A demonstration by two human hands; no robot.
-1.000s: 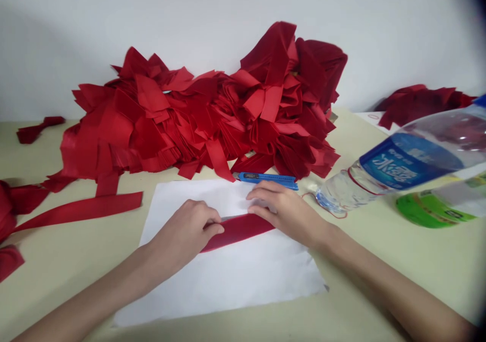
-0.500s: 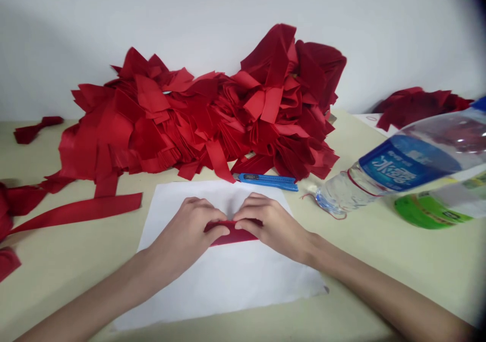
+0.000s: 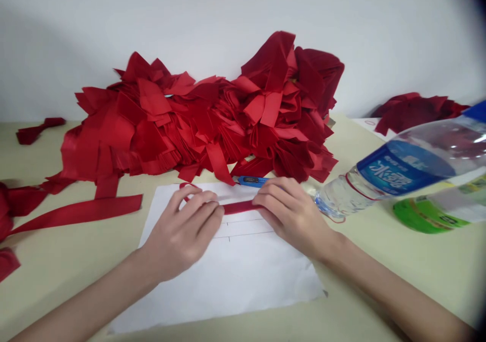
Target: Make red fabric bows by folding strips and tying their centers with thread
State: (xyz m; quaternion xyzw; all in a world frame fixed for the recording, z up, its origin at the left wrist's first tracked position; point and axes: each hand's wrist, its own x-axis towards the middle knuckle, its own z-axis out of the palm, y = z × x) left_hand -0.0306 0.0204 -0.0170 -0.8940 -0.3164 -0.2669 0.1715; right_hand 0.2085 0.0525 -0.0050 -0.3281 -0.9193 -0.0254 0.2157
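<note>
My left hand (image 3: pixel 182 230) and my right hand (image 3: pixel 290 213) both rest on a white sheet of paper (image 3: pixel 243 276) marked with thin pencil lines. Between them lies a folded red ribbon strip (image 3: pixel 239 207), held at each end by my fingertips. The left fingers curl over its left end, where a small loop of ribbon shows. My right fingers pinch the right end. A blue utility knife (image 3: pixel 252 181) lies just beyond the paper, partly hidden by my right hand.
A big heap of folded red ribbon pieces (image 3: pixel 212 119) fills the back of the beige table. A long loose ribbon (image 3: pixel 81 210) lies at left. A water bottle (image 3: pixel 398 172) lies on its side at right, with a green tape roll (image 3: pixel 429 215) behind and more red cloth (image 3: pixel 413 110) beyond.
The hands lifted the strip farther up the paper and spread apart, stretching it thinner. Pencil lines under it now show. The right hand now covers part of the knife.
</note>
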